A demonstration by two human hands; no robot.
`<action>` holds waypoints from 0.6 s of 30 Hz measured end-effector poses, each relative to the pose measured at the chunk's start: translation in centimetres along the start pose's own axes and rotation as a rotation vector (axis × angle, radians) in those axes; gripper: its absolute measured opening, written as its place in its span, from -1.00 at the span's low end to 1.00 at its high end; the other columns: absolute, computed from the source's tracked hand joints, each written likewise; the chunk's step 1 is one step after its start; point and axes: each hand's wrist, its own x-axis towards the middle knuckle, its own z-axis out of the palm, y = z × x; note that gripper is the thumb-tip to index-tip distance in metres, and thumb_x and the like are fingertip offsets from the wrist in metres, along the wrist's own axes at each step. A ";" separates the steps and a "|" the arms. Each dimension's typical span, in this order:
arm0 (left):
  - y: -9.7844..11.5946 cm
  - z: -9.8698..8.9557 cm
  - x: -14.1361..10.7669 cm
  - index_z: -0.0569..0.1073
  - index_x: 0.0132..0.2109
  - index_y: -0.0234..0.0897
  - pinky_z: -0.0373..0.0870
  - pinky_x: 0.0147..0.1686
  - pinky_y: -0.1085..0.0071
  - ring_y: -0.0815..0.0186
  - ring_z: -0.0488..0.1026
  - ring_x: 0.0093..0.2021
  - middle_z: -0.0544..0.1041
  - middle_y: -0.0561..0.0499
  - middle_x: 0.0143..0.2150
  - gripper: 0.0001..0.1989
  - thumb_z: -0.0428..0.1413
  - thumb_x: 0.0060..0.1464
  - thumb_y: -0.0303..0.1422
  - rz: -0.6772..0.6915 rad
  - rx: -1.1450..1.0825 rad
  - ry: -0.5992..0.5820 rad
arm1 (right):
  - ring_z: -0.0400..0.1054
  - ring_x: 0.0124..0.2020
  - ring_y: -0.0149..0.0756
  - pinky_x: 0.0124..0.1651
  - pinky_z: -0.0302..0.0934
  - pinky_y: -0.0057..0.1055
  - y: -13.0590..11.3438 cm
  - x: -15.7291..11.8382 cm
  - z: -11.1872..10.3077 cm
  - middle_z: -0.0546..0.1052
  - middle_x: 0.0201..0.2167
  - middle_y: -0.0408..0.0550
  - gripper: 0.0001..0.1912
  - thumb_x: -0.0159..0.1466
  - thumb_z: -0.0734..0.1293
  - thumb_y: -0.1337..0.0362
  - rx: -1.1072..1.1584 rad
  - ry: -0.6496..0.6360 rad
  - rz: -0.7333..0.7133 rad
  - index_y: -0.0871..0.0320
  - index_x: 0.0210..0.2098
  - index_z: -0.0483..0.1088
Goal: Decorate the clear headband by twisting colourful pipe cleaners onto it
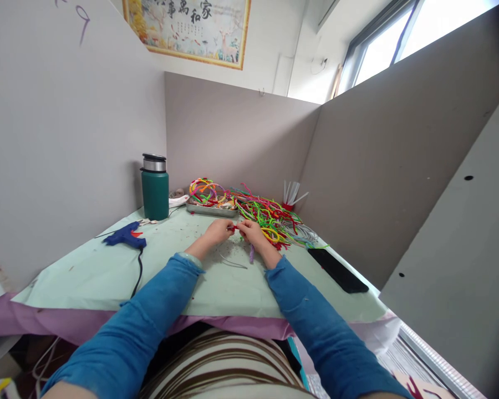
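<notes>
Over the middle of the table my left hand and my right hand meet, fingertips pinched close together. Between them shows a small red piece, perhaps pipe cleaner; its exact shape is too small to tell. Both hands appear closed on it. A purple fuzzy strand hangs or lies just below my right hand. On the cloth under my hands is a thin grey wire. Just beyond my right hand spreads a heap of coloured pipe cleaners.
At the left lie a blue glue gun with a black cord and a green bottle. A metal tray of colourful twisted pieces stands at the back. White sticks rise from a red holder. A black phone lies right. Partition walls enclose the table.
</notes>
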 end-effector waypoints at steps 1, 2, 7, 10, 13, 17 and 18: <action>0.0 -0.1 -0.1 0.57 -0.28 -0.28 0.25 -0.32 0.45 0.28 0.42 -0.32 0.56 -0.05 -0.34 -0.80 0.08 0.00 -0.34 0.002 0.027 0.005 | -0.02 -0.71 -0.53 -0.62 -0.14 -0.48 0.0 0.0 0.0 0.22 -0.72 -0.27 -0.70 0.06 0.32 0.08 0.002 -0.002 0.000 0.15 -0.59 0.22; 0.1 -0.1 -0.1 0.57 -0.26 -0.27 0.25 -0.31 0.44 0.27 0.43 -0.30 0.57 -0.06 -0.32 -0.79 0.08 0.01 -0.32 -0.002 0.048 0.004 | -0.03 -0.71 -0.53 -0.63 -0.14 -0.48 0.0 0.0 0.0 0.22 -0.72 -0.27 -0.70 0.06 0.32 0.08 0.005 -0.003 0.000 0.15 -0.60 0.22; 0.5 -0.6 -0.4 0.59 -0.21 -0.21 0.26 -0.28 0.44 0.23 0.46 -0.25 0.59 -0.07 -0.27 -0.77 0.10 0.04 -0.26 -0.018 0.097 0.019 | -0.03 -0.71 -0.53 -0.63 -0.15 -0.48 -0.1 0.0 0.0 0.23 -0.71 -0.26 -0.68 0.05 0.33 0.05 0.021 -0.003 0.010 0.15 -0.59 0.23; 0.7 -0.7 -0.5 0.59 -0.18 -0.22 0.27 -0.26 0.43 0.22 0.46 -0.23 0.59 -0.08 -0.25 -0.76 0.11 0.04 -0.27 0.000 0.092 0.058 | -0.03 -0.71 -0.53 -0.63 -0.15 -0.48 -0.1 0.0 0.0 0.22 -0.71 -0.26 -0.65 0.05 0.33 0.02 0.028 -0.002 0.013 0.15 -0.59 0.23; 0.7 -0.6 -0.4 0.59 -0.19 -0.23 0.28 -0.27 0.42 0.22 0.46 -0.26 0.60 -0.08 -0.27 -0.76 0.12 0.04 -0.26 0.006 0.069 0.086 | 0.00 -0.71 -0.53 -0.63 -0.14 -0.49 0.0 0.0 0.1 0.23 -0.71 -0.25 -0.65 0.04 0.34 0.01 0.026 -0.003 0.006 0.15 -0.59 0.24; 0.4 -0.4 -0.1 0.61 -0.25 -0.25 0.27 -0.29 0.44 0.26 0.46 -0.31 0.60 -0.05 -0.32 -0.76 0.11 0.05 -0.24 0.001 -0.001 0.086 | 0.00 -0.71 -0.53 -0.63 -0.14 -0.49 -0.1 0.0 0.1 0.23 -0.71 -0.26 -0.65 0.04 0.34 0.01 0.032 -0.003 0.009 0.16 -0.58 0.24; 0.3 -0.4 0.0 0.61 -0.26 -0.25 0.27 -0.30 0.44 0.27 0.45 -0.33 0.60 -0.05 -0.33 -0.76 0.11 0.05 -0.24 -0.002 -0.020 0.084 | 0.00 -0.71 -0.53 -0.63 -0.14 -0.49 -0.1 0.0 0.1 0.23 -0.71 -0.26 -0.65 0.04 0.34 0.01 0.034 -0.002 0.011 0.16 -0.58 0.24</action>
